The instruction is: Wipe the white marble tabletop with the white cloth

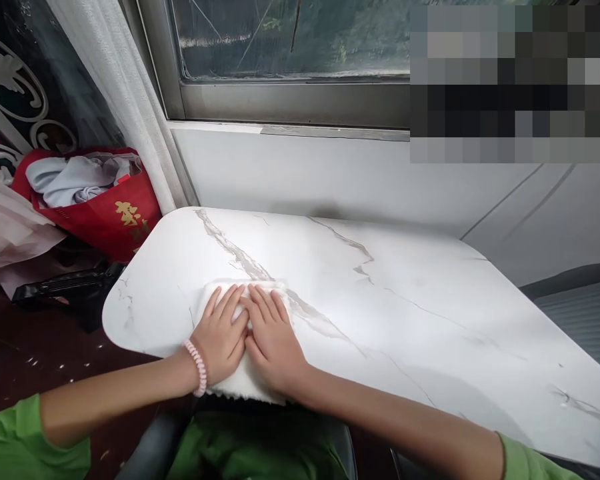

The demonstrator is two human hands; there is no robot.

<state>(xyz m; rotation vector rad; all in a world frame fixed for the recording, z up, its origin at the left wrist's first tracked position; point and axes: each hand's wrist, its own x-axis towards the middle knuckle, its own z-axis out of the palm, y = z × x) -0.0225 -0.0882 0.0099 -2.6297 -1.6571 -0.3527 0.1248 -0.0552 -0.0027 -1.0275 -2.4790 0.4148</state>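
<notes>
A white fluffy towel (247, 381) lies flat at the near edge of the white marbled table (380, 320), its frilly lower edge hanging slightly over. Pressed on its left part is my left hand (220, 339), palm down, fingers stretched forward, with a pink coiled band on the wrist. Beside it, my right hand (276, 341) rests flat on the towel too, its fingers extended. The two hands touch or overlap slightly at the thumbs and index fingers. Neither one grips the cloth; the palms hide much of its middle.
On the left stands a red bag (105, 220) stuffed with pale cloth, with a black item (60, 287) below it. A white curtain (115, 87) hangs by the window (290, 40). A grey chair (585, 307) is at the right. The table meets the white wall.
</notes>
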